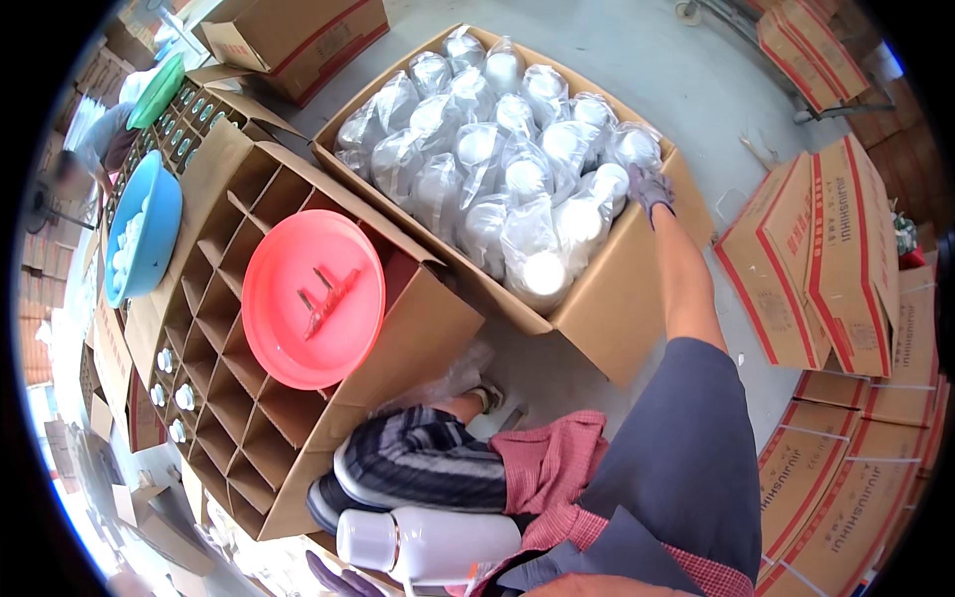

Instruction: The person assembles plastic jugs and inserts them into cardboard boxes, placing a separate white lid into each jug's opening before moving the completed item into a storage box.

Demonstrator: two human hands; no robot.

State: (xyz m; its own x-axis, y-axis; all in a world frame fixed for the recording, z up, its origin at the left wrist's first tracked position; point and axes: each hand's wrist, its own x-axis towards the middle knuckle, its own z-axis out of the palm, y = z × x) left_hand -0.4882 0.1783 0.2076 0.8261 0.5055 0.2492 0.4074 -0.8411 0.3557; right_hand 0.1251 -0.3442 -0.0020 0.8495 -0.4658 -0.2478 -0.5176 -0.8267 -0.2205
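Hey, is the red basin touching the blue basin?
Apart. The head view shows a brown carton flap visible between the red basin and the blue basin.

Ahead: open brown cardboard box, filled with white cylindrical bottles in clear plastic bags. Purple-gloved right hand at its right edge. Immediately left of box: divided brown cardboard carton; round red plastic basin on top of it, toward the box side. Farther left: round blue plastic basin, small white pieces inside. Near the body: white cylindrical bottle, purple-gloved left hand just beside its left end. Far right: red-striped brown cartons, stacked.
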